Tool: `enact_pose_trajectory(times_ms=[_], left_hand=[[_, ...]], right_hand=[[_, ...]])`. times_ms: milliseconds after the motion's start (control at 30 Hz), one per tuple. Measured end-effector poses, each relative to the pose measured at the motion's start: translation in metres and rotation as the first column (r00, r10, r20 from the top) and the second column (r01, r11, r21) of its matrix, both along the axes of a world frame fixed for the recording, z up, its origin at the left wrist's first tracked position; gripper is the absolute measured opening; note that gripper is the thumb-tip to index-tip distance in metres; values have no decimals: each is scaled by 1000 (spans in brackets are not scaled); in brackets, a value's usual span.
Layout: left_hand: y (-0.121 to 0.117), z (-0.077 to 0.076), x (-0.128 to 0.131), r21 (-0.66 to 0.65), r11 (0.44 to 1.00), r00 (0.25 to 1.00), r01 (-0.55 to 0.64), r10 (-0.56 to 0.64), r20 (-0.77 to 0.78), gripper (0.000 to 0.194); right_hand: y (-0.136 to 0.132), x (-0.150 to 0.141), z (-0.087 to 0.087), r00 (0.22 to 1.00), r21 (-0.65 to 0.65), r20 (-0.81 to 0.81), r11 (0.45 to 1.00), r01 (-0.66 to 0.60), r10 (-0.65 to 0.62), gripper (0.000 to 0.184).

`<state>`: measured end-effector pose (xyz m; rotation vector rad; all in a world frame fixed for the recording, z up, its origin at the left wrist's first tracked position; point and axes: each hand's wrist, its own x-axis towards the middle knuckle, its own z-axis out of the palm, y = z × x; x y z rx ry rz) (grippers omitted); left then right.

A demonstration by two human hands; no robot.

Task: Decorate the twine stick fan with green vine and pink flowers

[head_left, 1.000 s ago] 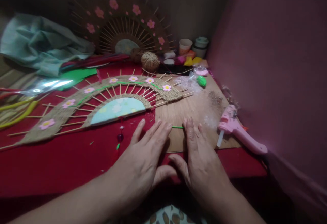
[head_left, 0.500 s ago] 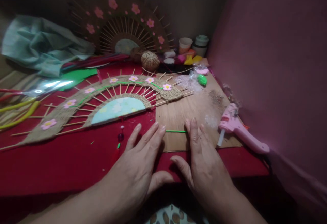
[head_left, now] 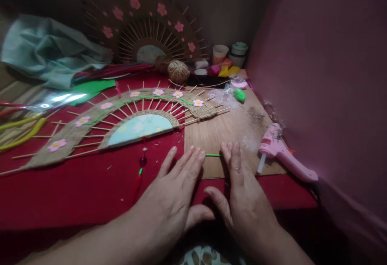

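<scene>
Red tabletop (head_left: 75,194) bears a woven fan (head_left: 142,130), its right end overlapping a wooden board (head_left: 211,134). The left hand (head_left: 175,192) and right hand (head_left: 246,198) reach over the board's near edge, palms down, fingers extended and unclenched, touching a thin green strand (head_left: 213,155) lying on the board between their fingertips.

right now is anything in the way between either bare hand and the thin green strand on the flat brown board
Nothing visible: the thin green strand on the flat brown board spans the gap between the left hand and right hand. The pink plastic glue gun lies right of both hands.
</scene>
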<state>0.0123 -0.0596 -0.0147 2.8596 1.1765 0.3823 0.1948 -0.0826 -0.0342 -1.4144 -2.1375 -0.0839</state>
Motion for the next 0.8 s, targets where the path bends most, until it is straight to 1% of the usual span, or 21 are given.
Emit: enact_pose_trajectory(times_ms=[133,233,300,433,533,667,733,800], left_hand=[[1,-2,2,18,999,999,-27,28,-21,94],[-5,-2,2,13,1000,1000,18,-18,8,97],[-4,-1,2,-1,999,999,34,-34,14,94],[14,4,0,-85,996,998,-35,31,-48,84],[21,10,-5,-132,991,999,-36,32,-31,83],[8,10,-9,-101,995,999,-20,25,47,84],[4,8,-6,-86,996,999,-2,6,48,86],[6,6,-1,-90,996,1000,7,-5,18,86]], right_hand=[[-1,2,1,998,2,-65,1000,-10,10,79],[-4,2,1,992,9,-123,1000,-8,9,78],[-4,1,1,991,15,-131,1000,-17,19,78],[-4,1,0,991,30,-130,999,-18,22,78],[-5,3,-1,990,24,-143,1000,-15,19,78],[-8,3,-1,993,31,-121,1000,-4,7,80],[-7,1,0,996,36,-84,999,3,0,79],[-1,-2,0,1000,43,-16,999,-9,9,78]])
